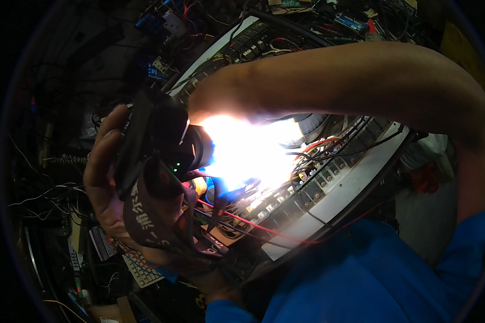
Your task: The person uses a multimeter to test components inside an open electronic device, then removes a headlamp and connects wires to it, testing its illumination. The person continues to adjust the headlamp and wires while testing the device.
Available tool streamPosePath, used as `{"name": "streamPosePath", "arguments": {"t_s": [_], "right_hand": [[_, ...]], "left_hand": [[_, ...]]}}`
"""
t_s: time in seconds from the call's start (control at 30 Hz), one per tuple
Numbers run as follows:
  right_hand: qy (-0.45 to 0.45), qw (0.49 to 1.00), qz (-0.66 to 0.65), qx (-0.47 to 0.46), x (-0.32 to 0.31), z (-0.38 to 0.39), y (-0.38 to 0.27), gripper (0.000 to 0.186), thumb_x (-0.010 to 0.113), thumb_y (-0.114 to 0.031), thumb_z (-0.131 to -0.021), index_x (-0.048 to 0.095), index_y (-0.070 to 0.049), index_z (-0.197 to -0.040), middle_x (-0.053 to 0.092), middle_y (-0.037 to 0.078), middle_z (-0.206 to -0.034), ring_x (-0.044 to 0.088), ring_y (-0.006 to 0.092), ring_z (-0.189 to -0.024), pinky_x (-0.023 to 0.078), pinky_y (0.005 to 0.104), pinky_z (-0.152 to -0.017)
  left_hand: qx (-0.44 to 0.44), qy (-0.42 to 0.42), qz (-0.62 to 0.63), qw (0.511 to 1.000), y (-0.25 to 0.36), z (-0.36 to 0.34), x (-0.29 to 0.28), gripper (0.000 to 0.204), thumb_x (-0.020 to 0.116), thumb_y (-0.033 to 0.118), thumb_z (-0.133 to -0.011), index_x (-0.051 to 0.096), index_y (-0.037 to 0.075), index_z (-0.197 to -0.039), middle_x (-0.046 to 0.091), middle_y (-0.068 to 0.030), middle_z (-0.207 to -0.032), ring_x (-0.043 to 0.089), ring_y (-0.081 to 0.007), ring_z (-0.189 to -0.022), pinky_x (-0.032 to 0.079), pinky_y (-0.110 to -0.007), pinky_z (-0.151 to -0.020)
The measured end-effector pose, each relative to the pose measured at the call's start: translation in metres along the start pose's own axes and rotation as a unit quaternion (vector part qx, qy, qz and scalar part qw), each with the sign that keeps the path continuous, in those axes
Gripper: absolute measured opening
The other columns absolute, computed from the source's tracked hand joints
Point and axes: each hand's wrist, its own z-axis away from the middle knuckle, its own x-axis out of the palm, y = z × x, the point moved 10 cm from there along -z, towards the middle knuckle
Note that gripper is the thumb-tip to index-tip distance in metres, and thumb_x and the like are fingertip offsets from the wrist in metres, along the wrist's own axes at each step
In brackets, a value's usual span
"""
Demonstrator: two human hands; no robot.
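Observation:
My left hand (105, 169) is wrapped round a black headlamp (167, 126) with small green indicator lights. Its dark elastic strap (151, 215) hangs below, over my wrist. A very bright beam from the lamp falls into an opened electronics chassis (334, 207) with light metal edges and rows of components along its long sides. From the right, my bent right arm reaches across the chassis; my right hand (210, 97) is down at its far left part, with the fingers hidden behind the lamp and in the glare. A dark round coil (311, 126) shows beside the beam.
Red and black wires (264, 231) run over the chassis's near edge. Circuit boards and tangled cables crowd the far side, with a blue board (350, 21) among them. Lower left are a light keypad-like part (141, 270) and loose white wires (54, 196). Much of the left is dark.

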Motion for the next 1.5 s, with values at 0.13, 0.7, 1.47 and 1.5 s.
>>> {"name": "streamPosePath", "arguments": {"t_s": [0.13,0.7,1.47,1.5], "right_hand": [[0.032,0.999,-0.038,-0.006,-0.007,0.013,-0.006,0.018,0.078,-0.012,-0.092,0.073,0.000,-0.104,0.076,0.020,-0.105,0.075,0.0374,-0.098,0.060,0.0481,-0.078],[0.086,0.991,-0.103,0.022,-0.024,0.037,0.006,0.017,0.077,-0.012,-0.092,0.072,0.001,-0.100,0.075,0.021,-0.102,0.075,0.0374,-0.095,0.059,0.0483,-0.076],[0.191,0.979,-0.012,-0.066,-0.025,0.055,-0.023,0.012,0.071,-0.013,-0.092,0.074,-0.003,-0.087,0.071,0.018,-0.085,0.077,0.0336,-0.089,0.062,0.0480,-0.073],[0.176,0.982,0.016,-0.069,-0.024,0.055,-0.027,0.012,0.071,-0.013,-0.091,0.074,-0.003,-0.086,0.071,0.018,-0.084,0.077,0.0341,-0.087,0.062,0.0480,-0.072]], "left_hand": [[-0.006,0.019,0.012,1.000,-0.001,0.005,-0.001,0.059,0.074,0.022,-0.094,0.057,-0.005,-0.144,0.059,-0.0239,-0.152,0.067,-0.0261,-0.129,0.060,-0.036,-0.106],[0.033,-0.058,0.043,0.997,0.001,-0.007,0.001,0.069,0.074,0.009,-0.084,0.057,0.002,-0.151,0.056,-0.0232,-0.158,0.063,-0.0332,-0.137,0.055,-0.047,-0.113],[0.023,-0.051,0.043,0.998,-0.004,-0.004,-0.001,0.064,0.075,0.004,-0.087,0.058,-0.001,-0.149,0.058,-0.0238,-0.157,0.063,-0.0336,-0.138,0.060,-0.047,-0.110],[0.023,-0.046,0.036,0.998,-0.006,-0.005,-0.002,0.064,0.075,0.004,-0.088,0.058,-0.001,-0.149,0.058,-0.0243,-0.156,0.064,-0.0337,-0.138,0.061,-0.046,-0.109]]}}
